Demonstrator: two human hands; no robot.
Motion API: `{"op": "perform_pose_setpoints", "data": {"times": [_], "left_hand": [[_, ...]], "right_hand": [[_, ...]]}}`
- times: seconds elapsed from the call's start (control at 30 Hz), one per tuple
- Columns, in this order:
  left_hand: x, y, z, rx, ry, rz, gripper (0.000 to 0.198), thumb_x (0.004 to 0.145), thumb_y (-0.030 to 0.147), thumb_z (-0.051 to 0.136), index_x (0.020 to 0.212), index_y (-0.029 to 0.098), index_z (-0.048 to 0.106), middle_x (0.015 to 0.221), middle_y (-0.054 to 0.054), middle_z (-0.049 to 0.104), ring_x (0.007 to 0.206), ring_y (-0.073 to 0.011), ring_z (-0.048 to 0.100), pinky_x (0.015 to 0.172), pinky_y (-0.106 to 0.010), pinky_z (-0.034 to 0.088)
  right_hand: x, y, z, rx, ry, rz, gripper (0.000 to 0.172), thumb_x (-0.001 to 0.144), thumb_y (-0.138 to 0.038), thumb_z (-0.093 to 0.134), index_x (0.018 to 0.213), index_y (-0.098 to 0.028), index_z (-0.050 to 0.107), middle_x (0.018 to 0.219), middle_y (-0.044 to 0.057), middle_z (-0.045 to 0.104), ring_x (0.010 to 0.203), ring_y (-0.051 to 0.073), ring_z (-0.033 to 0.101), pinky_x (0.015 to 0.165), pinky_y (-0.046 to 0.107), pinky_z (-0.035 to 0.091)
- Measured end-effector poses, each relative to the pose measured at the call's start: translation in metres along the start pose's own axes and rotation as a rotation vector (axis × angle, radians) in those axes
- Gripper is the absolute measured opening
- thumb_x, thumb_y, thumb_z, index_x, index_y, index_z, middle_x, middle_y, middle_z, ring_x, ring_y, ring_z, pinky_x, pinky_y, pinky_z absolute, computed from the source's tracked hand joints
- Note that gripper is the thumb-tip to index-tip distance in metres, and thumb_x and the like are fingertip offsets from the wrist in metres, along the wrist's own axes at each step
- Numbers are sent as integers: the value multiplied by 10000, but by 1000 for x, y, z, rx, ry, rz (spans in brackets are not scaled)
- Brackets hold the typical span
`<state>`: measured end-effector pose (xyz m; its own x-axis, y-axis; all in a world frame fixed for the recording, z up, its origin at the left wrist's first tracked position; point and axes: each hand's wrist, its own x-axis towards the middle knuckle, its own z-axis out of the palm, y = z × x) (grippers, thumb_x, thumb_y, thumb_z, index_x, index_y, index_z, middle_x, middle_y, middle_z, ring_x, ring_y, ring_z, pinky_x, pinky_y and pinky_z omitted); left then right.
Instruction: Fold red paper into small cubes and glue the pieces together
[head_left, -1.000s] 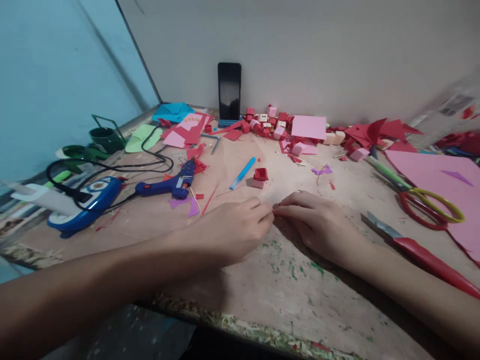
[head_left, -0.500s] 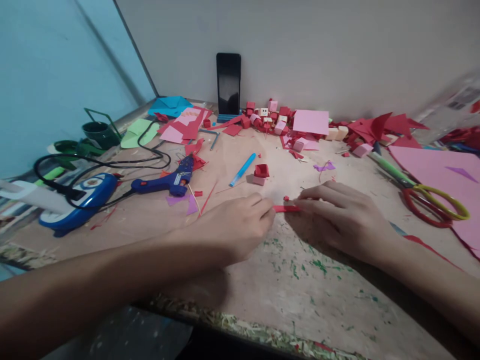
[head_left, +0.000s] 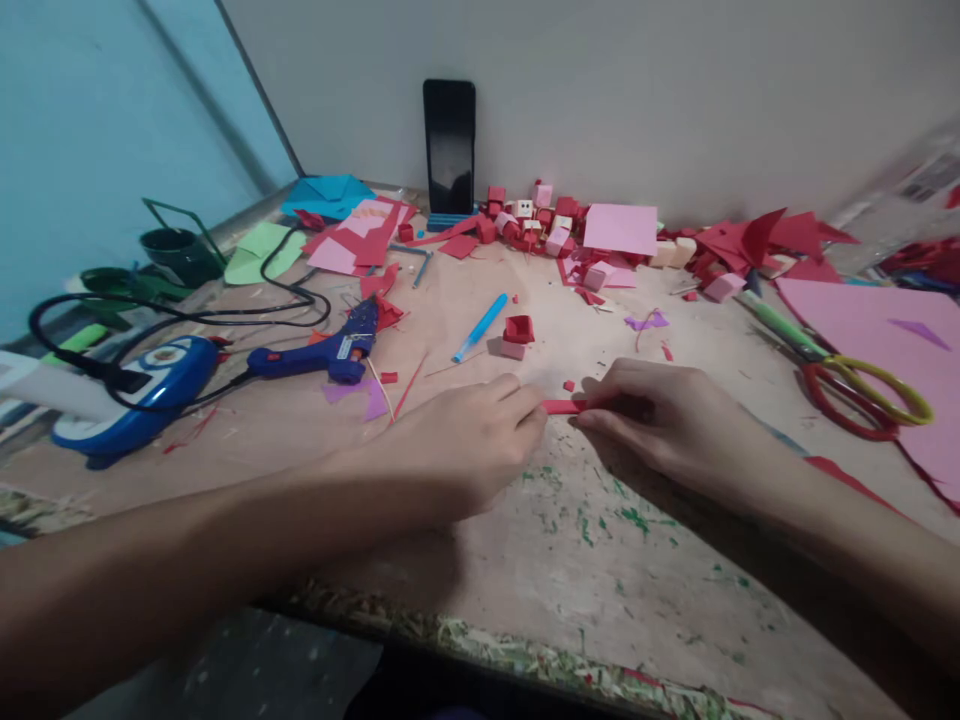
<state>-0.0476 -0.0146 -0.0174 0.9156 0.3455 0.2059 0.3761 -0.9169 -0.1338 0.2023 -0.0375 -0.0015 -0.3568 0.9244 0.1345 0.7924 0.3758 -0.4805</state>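
A narrow red paper strip [head_left: 562,407] stretches between my two hands, low over the worktable. Its left end disappears under the closed fingers of my left hand [head_left: 487,440]. My right hand [head_left: 660,405] pinches the other end between thumb and fingertips. Just beyond the strip lies a tiny red paper piece [head_left: 569,385]. Farther back, a small open red paper box [head_left: 519,329] sits on a pink block [head_left: 513,350]. A blue pen [head_left: 480,327] rests to the left of that box.
On the left are a blue glue gun [head_left: 322,352], its black cable and a blue-and-white power strip [head_left: 161,385]. Scissors [head_left: 862,390] lie at right by pink paper [head_left: 862,320]. A phone [head_left: 451,145] stands at the back beside several small paper cubes [head_left: 558,240].
My right hand's fingers have closed into a pinch on the strip's right end, where they were stretched flatter before. My left hand stays at the other end. The view has shifted slightly.
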Motion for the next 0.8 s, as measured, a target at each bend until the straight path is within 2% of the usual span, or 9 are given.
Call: {"op": "perform_pose_setpoints", "data": {"times": [0.13,0.27,0.53,0.6,0.63,0.7,0.73,0.8], "left_hand": [[0,1,0,20,2,8,281,1055,162,463,1152,71,711,1041,-137,706,932,-255,601,841,-383,493],[1,2,0,32,18,23,261,1031,162,481,1067,72,723,960,-130,686,862,-246,581,782,-369,461],[1,2,1,75,54,41,248,1006,149,486,1006,86,726,909,-125,671,839,-253,569,764,-402,423],[1,4,-1,66,50,13,257,1018,158,488,1017,89,735,919,-121,672,848,-255,575,771,-409,419],[1,4,-2,62,41,-4,258,1021,158,493,1036,88,741,927,-118,674,858,-256,581,775,-410,418],[2,6,-4,48,24,-28,261,1019,155,508,1077,84,752,940,-113,680,880,-257,590,778,-407,413],[3,6,-5,37,11,-39,261,1017,157,516,1086,85,758,954,-113,685,893,-256,594,780,-406,411],[4,7,-5,12,-16,-54,247,1005,168,537,1044,99,772,970,-116,691,911,-255,596,784,-404,403]], "right_hand": [[3,-4,1,73,-23,110,189,936,-302,621,871,-209,772,831,63,781,741,228,696,673,348,504],[10,-5,2,146,-51,262,184,874,-269,625,765,-211,761,779,46,788,735,236,693,646,344,499],[11,-7,3,112,-15,283,138,841,-227,657,760,-209,768,712,26,766,642,206,679,564,315,490],[4,-8,5,44,80,179,132,881,-226,655,865,-202,784,722,35,763,616,206,678,540,315,493],[0,-9,7,-11,147,71,147,912,-218,641,926,-195,786,778,51,781,643,212,696,560,324,512],[-9,-15,10,-181,247,-232,193,978,-180,582,1002,-177,773,1010,116,820,837,254,760,713,383,573],[-14,-19,11,-267,248,-382,212,989,-151,568,1064,-171,765,1096,133,824,919,278,774,780,423,581],[-21,-31,13,-325,210,-566,189,978,-133,613,1116,-133,742,1118,150,832,977,291,795,824,443,600]]}}
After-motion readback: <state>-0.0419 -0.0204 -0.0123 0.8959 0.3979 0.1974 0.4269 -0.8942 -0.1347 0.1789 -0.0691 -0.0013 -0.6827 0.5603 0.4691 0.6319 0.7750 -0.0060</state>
